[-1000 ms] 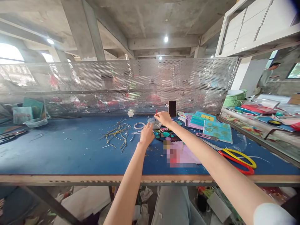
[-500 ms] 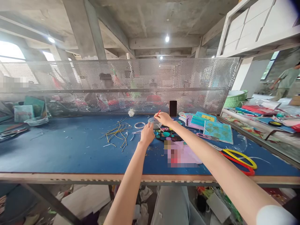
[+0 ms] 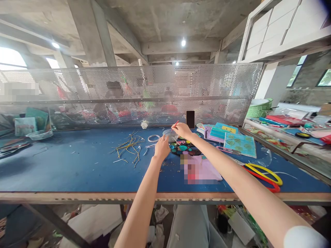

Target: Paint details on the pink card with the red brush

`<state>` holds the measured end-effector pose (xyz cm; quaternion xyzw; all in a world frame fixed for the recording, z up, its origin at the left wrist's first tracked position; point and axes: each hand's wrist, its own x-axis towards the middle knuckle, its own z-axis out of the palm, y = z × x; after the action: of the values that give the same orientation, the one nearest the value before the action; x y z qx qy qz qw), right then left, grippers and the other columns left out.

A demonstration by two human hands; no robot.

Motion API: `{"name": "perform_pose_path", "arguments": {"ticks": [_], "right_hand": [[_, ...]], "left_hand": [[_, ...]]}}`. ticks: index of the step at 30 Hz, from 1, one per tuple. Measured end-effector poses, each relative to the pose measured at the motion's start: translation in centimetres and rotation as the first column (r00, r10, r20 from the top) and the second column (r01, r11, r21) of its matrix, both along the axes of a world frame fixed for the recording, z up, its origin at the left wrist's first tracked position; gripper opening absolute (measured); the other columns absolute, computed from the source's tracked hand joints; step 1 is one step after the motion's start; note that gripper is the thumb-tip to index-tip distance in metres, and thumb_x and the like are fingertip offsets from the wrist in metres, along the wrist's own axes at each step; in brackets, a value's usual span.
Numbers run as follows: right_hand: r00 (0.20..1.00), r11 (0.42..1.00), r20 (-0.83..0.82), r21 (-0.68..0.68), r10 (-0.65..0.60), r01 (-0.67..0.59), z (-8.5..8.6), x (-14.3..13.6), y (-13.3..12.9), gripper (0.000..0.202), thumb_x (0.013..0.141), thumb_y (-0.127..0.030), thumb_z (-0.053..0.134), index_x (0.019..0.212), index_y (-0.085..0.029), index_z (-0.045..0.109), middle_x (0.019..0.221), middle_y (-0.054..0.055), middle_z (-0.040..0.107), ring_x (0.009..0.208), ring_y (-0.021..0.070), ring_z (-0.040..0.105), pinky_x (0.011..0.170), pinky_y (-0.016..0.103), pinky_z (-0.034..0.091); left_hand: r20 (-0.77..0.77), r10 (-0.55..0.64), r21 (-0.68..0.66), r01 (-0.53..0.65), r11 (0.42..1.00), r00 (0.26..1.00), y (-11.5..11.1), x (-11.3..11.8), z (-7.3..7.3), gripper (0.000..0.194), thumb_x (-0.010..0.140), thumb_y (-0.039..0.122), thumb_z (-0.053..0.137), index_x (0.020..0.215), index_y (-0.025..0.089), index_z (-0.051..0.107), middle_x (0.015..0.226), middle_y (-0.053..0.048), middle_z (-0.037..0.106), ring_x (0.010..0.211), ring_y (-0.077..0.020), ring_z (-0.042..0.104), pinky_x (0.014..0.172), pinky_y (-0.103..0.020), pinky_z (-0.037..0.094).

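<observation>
My right hand (image 3: 182, 131) pinches a thin paintbrush (image 3: 175, 124) with a red handle, its lower end pointing down into a small clear plastic cup (image 3: 172, 138). Against the near left side of that cup, my left hand (image 3: 162, 147) is closed with its fingers steadying it. A dark paint palette (image 3: 184, 148) with turquoise, pink and other colours lies just right of the cup, partly behind my right forearm. Nearer me is a pink sheet (image 3: 207, 168), its left part blurred out.
Yellowish wire stems (image 3: 131, 144) and a white ring (image 3: 154, 138) lie to the left. A phone (image 3: 190, 119) stands against the perforated screen (image 3: 124, 113). On the right are painted cards (image 3: 240, 144) and large scissors (image 3: 267, 175). A green basket (image 3: 259, 107) stands beyond.
My hands stay at the cup, the brush shifting only slightly. The person at the far right is out of view now.
</observation>
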<state>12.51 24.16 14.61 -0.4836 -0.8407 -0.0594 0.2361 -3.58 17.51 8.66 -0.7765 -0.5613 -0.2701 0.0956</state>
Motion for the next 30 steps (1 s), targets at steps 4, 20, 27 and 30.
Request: {"name": "perform_pose_path", "arguments": {"ticks": [4,20,27,30], "right_hand": [[1.000,1.000,0.002,-0.017,-0.011,0.011,0.12,0.34,0.04,0.033,0.093,-0.037,0.057,0.119,-0.017,0.058,0.120,0.009,0.061,0.103,0.0198,0.062,0.088,0.042,0.055],[1.000,1.000,-0.012,0.017,0.007,-0.007,0.15,-0.05,-0.19,0.032,0.093,-0.037,0.056,0.119,-0.018,0.058,0.123,0.009,0.060,0.106,0.0203,0.061,0.090,0.043,0.054],[1.000,0.999,-0.024,-0.032,0.015,-0.016,-0.07,-0.35,-0.27,0.032,0.093,-0.037,0.056,0.118,-0.017,0.058,0.119,0.008,0.061,0.102,0.0192,0.062,0.087,0.041,0.055],[0.998,0.999,-0.044,-0.015,-0.034,0.033,-0.06,-0.39,-0.39,0.032,0.093,-0.037,0.056,0.119,-0.018,0.058,0.122,0.009,0.060,0.105,0.0199,0.061,0.090,0.042,0.054]], "left_hand": [[0.004,0.001,0.000,-0.001,1.000,1.000,0.01,0.00,-0.05,0.042,0.091,0.038,0.057,0.128,0.020,0.052,0.136,-0.010,0.051,0.118,-0.0231,0.055,0.099,-0.047,0.050],[0.005,0.005,-0.007,-0.005,1.000,1.000,-0.02,-0.11,-0.02,0.042,0.091,0.038,0.057,0.129,0.020,0.051,0.137,-0.010,0.050,0.120,-0.0237,0.054,0.100,-0.047,0.050],[0.004,0.011,-0.009,-0.011,1.000,1.000,-0.07,-0.10,-0.01,0.042,0.091,0.038,0.057,0.129,0.020,0.051,0.137,-0.010,0.050,0.120,-0.0237,0.054,0.099,-0.047,0.050],[-0.001,0.011,-0.011,-0.011,1.000,1.000,-0.08,-0.10,-0.01,0.042,0.091,0.038,0.057,0.129,0.020,0.051,0.137,-0.010,0.050,0.120,-0.0237,0.054,0.099,-0.047,0.050]]}}
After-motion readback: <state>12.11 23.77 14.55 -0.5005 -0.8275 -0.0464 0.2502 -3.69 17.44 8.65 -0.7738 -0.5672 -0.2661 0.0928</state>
